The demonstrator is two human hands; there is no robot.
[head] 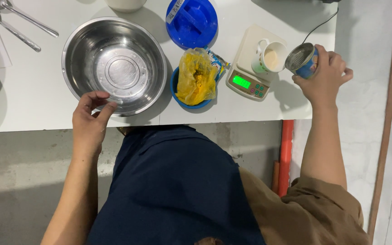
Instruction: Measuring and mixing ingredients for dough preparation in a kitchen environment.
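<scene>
At the right of the frame, a small open tin can (301,59) is grasped by the right hand (325,75) and held tilted beside a white mug (270,57), which stands on a kitchen scale (250,68). At the lower left of the table (32,90), the rim of an empty steel bowl (114,66) is touched by the released fingers of the left hand (89,122). A yellow plastic bag (197,77) is seen between bowl and scale.

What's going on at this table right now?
A person stands at a white table. The right hand holds an open tin can tipped beside a white cup that sits on a kitchen scale with a lit display. The left hand touches the rim of an empty steel bowl.
</scene>
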